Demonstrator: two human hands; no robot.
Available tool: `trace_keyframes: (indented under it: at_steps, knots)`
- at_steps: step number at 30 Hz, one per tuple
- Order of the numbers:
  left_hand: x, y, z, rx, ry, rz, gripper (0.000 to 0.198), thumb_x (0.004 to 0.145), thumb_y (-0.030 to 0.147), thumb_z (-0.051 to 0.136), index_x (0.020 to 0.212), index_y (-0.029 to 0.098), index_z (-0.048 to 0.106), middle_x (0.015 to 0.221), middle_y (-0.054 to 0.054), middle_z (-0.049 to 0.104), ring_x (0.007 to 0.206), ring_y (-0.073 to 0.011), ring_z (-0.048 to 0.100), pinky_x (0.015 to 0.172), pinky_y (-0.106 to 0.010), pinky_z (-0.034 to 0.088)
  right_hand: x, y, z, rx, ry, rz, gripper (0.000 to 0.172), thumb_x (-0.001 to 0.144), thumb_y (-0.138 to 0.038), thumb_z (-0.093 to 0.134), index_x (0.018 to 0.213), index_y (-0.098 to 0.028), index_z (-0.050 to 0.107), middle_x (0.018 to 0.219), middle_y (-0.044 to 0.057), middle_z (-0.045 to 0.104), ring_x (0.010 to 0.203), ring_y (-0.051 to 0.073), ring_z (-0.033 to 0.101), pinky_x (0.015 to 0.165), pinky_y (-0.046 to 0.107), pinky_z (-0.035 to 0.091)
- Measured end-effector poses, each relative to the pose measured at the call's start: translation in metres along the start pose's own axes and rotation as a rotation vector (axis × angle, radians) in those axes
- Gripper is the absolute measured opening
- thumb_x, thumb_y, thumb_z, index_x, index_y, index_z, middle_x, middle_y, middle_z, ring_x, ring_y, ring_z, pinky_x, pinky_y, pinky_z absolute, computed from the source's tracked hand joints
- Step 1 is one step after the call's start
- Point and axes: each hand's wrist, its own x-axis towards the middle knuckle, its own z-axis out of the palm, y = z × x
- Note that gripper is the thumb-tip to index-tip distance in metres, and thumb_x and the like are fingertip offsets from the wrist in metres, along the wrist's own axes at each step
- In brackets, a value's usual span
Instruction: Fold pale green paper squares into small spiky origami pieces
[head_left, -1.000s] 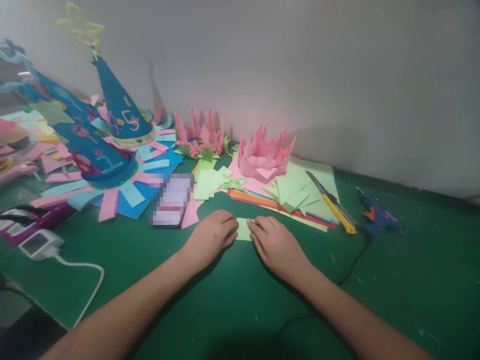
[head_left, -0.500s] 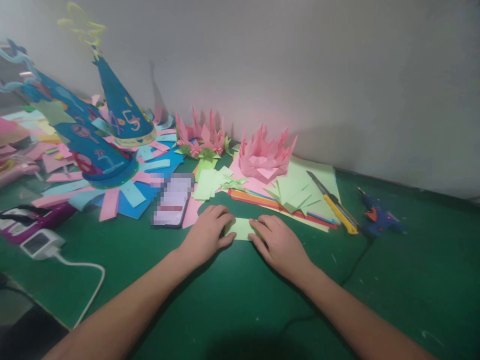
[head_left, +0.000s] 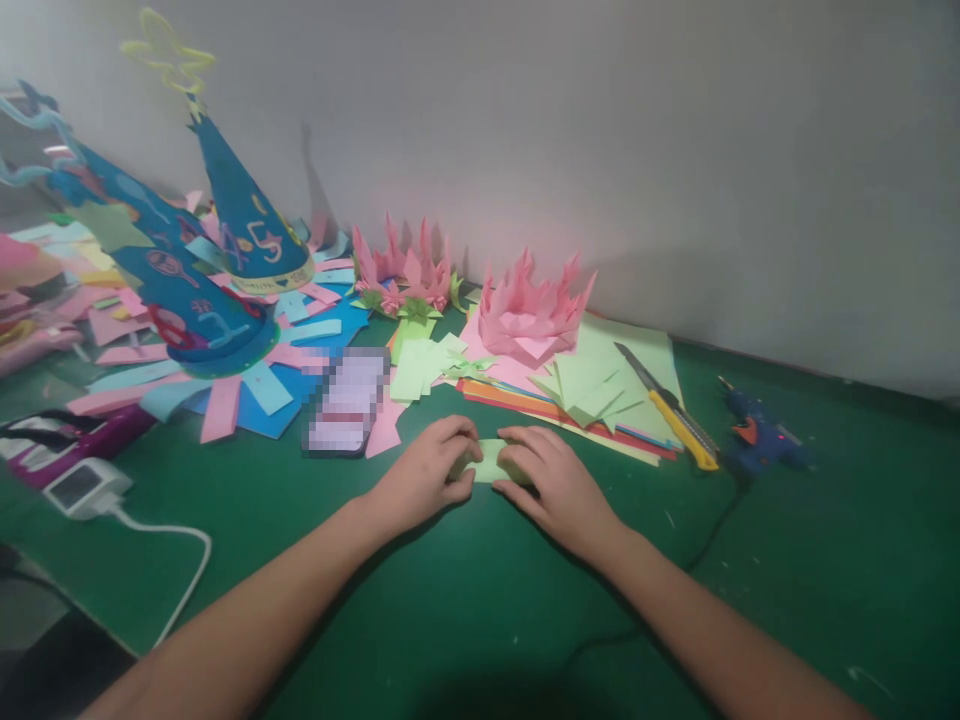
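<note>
A small piece of light green paper (head_left: 490,461) lies on the green table between my two hands. My left hand (head_left: 431,465) has its fingers curled over the paper's left end, thumb at the near edge. From the other side, my right hand (head_left: 551,480) grips the right end, with its fingertips on the far edge and its thumb at the near edge. Both ends of the paper are partly covered by my fingers. Just beyond the hands are more green paper pieces (head_left: 420,368) and a stack of coloured sheets with folded green paper (head_left: 592,385) on top.
A phone (head_left: 349,400) lies left of my hands. Two pink paper crowns (head_left: 532,305) stand near the wall. To the right are a yellow utility knife (head_left: 682,425), blade exposed, and a blue glue gun (head_left: 761,435) with a cord. Blue cone hats (head_left: 244,215) stand at left.
My fingers have shifted slightly on the green paper, and the left fingers are more curled. Both hands still hold its ends. The things around them have stayed in place.
</note>
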Motion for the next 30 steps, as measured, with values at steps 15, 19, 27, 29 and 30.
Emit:
trace_keyframes:
  at_steps: [15, 19, 27, 29, 30]
  knots:
    - [-0.0011, -0.0023, -0.0014, 0.000, 0.000, 0.028, 0.022, 0.078, 0.032, 0.064, 0.093, 0.016, 0.060, 0.102, -0.009, 0.057, 0.095, -0.0199, 0.056, 0.085, -0.035, 0.048, 0.0003, 0.0029, -0.0026, -0.041, -0.015, -0.061, 0.016, 0.089, -0.032, 0.053, 0.091, -0.022, 0.065, 0.119, 0.008, 0.061, 0.105, 0.024, 0.053, 0.090, 0.044, 0.044]
    - [0.0000, 0.0015, -0.0030, -0.006, 0.000, 0.038, 0.016, 0.082, 0.029, 0.059, 0.087, 0.015, 0.063, 0.096, -0.008, 0.058, 0.090, -0.0180, 0.057, 0.082, -0.032, 0.048, 0.0001, 0.0038, -0.0019, -0.011, 0.010, -0.054, 0.017, 0.089, -0.031, 0.052, 0.092, -0.021, 0.065, 0.119, 0.008, 0.062, 0.106, 0.024, 0.053, 0.091, 0.044, 0.044]
    - [-0.0003, 0.0024, -0.0007, -0.035, 0.040, 0.007, 0.016, 0.085, 0.031, 0.056, 0.083, 0.017, 0.064, 0.092, -0.006, 0.058, 0.083, -0.0142, 0.059, 0.077, -0.026, 0.048, 0.0008, 0.0048, -0.0019, 0.135, 0.085, 0.025, 0.014, 0.090, -0.025, 0.051, 0.091, -0.021, 0.064, 0.104, 0.006, 0.068, 0.099, 0.021, 0.059, 0.088, 0.039, 0.045]
    - [-0.0007, 0.0017, 0.0000, -0.047, 0.047, 0.008, 0.015, 0.085, 0.030, 0.055, 0.084, 0.018, 0.063, 0.092, -0.005, 0.059, 0.084, -0.0140, 0.058, 0.077, -0.026, 0.047, 0.0009, 0.0050, -0.0022, 0.171, 0.102, 0.059, 0.013, 0.090, -0.024, 0.051, 0.089, -0.021, 0.064, 0.096, 0.006, 0.069, 0.093, 0.020, 0.061, 0.084, 0.037, 0.047]
    - [-0.0009, 0.0016, 0.0003, -0.054, 0.048, 0.001, 0.014, 0.086, 0.030, 0.055, 0.085, 0.018, 0.062, 0.091, -0.005, 0.060, 0.084, -0.0139, 0.058, 0.076, -0.025, 0.047, 0.0008, 0.0052, -0.0021, 0.187, 0.108, 0.080, 0.013, 0.090, -0.024, 0.051, 0.088, -0.021, 0.063, 0.093, 0.005, 0.069, 0.090, 0.019, 0.062, 0.081, 0.036, 0.047]
